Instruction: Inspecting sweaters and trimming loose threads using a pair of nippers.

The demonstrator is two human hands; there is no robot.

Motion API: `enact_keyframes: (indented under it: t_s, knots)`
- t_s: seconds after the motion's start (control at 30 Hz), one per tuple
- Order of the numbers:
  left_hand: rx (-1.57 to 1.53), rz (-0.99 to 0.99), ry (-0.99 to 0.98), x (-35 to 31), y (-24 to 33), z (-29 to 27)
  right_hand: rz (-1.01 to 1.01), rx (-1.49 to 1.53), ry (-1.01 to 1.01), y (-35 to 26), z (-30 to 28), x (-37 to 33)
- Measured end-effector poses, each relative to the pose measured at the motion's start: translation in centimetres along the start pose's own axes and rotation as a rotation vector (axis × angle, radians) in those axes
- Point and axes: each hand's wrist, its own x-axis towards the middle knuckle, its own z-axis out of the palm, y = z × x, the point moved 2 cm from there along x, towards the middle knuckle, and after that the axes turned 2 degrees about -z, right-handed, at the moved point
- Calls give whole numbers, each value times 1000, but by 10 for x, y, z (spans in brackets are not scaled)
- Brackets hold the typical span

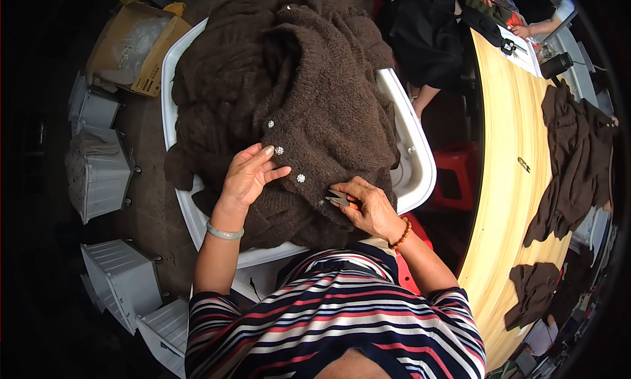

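White tub [420,175] holds fuzzy brown cardigan [309,109], left fingers [263,157] spread, right gripping snips [339,198].

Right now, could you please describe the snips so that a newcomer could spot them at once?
Find the white tub heaped with brown knitwear. At its near edge, the right hand holds the snips against the knit, the only metal tool beside the shiny buttons.

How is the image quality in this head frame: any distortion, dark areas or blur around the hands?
Head view: strong fisheye bending, the wooden table edge curves; corners vignetted black; left floor dim; left hand and right hand on the brown knit garment evenly lit and sharp.
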Motion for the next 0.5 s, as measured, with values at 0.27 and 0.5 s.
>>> enact_keyframes:
  t_s: [0.27,0.5]
  knots:
    - [167,247,81,-13,-10,20,16,-22,-3,2,1,-5]
    - [566,476,158,1,-32,20,8,-21,8,6,2,-11]
